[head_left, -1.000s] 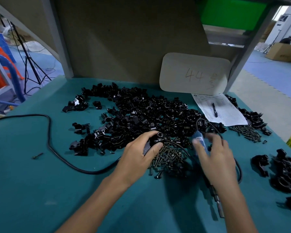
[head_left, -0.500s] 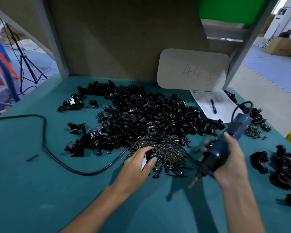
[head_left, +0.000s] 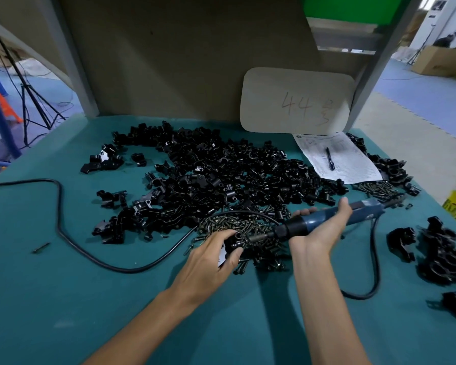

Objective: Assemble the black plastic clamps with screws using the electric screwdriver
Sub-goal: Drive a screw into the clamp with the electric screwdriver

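My left hand grips a black plastic clamp just above the pile of dark screws in the middle of the teal table. My right hand holds the blue electric screwdriver lying almost level, its bit pointing left at the clamp. Whether the bit touches a screw is hidden by the clamp. A big heap of loose black clamps lies behind the screws.
The screwdriver's black cable loops over the table's left half and another loop hangs to the right. Clamps lie at the right edge. A paper with a pen, more screws and a numbered board stand at the back right.
My right hand lifted the screwdriver off the table, swung it from tip-down to level and brought its bit to the clamp. My left hand drew the clamp out of the heap toward me.
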{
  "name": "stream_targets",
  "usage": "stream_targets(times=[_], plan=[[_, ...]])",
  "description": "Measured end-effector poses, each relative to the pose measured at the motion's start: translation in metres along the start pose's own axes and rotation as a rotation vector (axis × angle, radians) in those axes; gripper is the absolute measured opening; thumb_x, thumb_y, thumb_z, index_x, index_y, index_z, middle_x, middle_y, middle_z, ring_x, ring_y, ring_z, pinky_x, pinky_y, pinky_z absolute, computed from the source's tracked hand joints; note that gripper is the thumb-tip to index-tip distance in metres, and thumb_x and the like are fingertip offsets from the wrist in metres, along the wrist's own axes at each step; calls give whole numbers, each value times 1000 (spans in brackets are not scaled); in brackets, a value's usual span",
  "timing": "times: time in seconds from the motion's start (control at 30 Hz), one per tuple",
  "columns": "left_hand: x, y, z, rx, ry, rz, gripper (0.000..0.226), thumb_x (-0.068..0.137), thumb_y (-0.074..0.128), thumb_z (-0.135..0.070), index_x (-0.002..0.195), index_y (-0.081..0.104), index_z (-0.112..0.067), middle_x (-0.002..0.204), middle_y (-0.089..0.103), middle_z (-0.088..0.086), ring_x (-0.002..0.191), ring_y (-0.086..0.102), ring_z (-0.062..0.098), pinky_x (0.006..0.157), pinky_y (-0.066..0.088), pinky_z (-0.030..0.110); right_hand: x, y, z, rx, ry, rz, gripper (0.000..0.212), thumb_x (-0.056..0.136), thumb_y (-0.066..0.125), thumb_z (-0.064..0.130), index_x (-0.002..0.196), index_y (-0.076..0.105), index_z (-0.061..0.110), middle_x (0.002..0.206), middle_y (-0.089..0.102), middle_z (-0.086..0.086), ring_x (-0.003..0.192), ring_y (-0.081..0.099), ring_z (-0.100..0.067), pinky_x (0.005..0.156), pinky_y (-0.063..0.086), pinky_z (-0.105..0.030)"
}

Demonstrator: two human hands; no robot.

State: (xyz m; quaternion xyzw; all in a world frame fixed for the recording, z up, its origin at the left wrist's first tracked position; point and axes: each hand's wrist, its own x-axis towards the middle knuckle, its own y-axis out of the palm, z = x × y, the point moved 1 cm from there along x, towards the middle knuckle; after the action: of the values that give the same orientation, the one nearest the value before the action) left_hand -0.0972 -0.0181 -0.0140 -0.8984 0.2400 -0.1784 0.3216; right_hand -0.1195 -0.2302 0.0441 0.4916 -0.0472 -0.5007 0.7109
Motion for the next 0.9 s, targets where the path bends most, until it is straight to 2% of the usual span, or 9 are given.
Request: stream_targets(times=[0.07, 0.17, 0.3, 0.43, 0.6, 0.7, 0.77, 0.83, 0.9], plan=[[-1, -1, -1, -16, -9, -10, 66, 92, 35, -70, 144, 45, -31, 125, 49, -26, 106, 41, -22, 85, 30, -5, -2, 2, -5, 1, 11, 7, 52, 81, 79, 48, 112, 53, 16, 68, 57, 1, 54, 56, -15, 56, 53, -27], [-2, -2, 0, -23, -6, -20, 68, 91, 34, -71, 145, 45, -29, 128, 46, -26, 109, 37, -20, 85, 27, -6, -2, 3, -9, -3, 21, 44, 47, 82, 78, 48, 103, 53, 15, 64, 57, 1, 52, 56, -14, 54, 52, -27], [-3, -1, 2, -36, -5, 1, 70, 90, 32, -74, 145, 43, -33, 136, 47, -24, 116, 35, -17, 94, 29, 6, 0, 5, -12, 31, 54, 134, 40, 88, 70, 50, 92, 51, 15, 67, 55, 0, 52, 51, -13, 53, 49, -27], [-3, -2, 2, -39, -2, -14, 71, 90, 32, -73, 145, 43, -29, 130, 46, -22, 110, 30, -23, 86, 23, -10, -2, 6, -17, -13, 49, 87, 36, 90, 68, 46, 96, 51, 15, 63, 55, 1, 51, 51, -13, 51, 48, -26], [-3, 1, 3, -31, -14, -19, 69, 91, 30, -74, 145, 40, -32, 130, 49, -20, 109, 42, -9, 88, 32, 8, -5, 9, -15, -71, -12, -37, 35, 90, 71, 40, 107, 53, 15, 61, 56, 0, 49, 53, -14, 50, 48, -28], [-4, 1, 5, -34, -30, -16, 63, 93, 32, -72, 144, 37, -35, 127, 49, -20, 110, 43, -6, 90, 36, 18, -8, 13, -17, -101, -35, -50, 37, 90, 70, 41, 108, 53, 15, 64, 55, -1, 51, 53, -15, 51, 48, -29], [-4, 2, 7, -45, -49, -5, 58, 93, 33, -71, 142, 34, -39, 128, 54, -15, 114, 50, 4, 92, 42, 25, -8, 14, -18, -117, -51, -49, 38, 90, 70, 42, 112, 53, 14, 67, 54, -2, 53, 53, -16, 52, 49, -31], [-3, 1, 6, -42, -54, -2, 55, 95, 34, -69, 141, 34, -39, 127, 55, -12, 115, 51, 7, 91, 42, 25, -8, 15, -19, -130, -67, -51, 39, 91, 69, 42, 114, 54, 15, 67, 53, -2, 52, 53, -17, 53, 49, -31], [-4, 1, 5, -25, -40, -15, 53, 97, 36, -65, 141, 35, -36, 125, 52, -16, 111, 48, 2, 88, 37, 20, -7, 15, -20, -137, -71, -57, 38, 91, 68, 42, 113, 55, 15, 65, 54, -2, 51, 53, -17, 53, 49, -31]])
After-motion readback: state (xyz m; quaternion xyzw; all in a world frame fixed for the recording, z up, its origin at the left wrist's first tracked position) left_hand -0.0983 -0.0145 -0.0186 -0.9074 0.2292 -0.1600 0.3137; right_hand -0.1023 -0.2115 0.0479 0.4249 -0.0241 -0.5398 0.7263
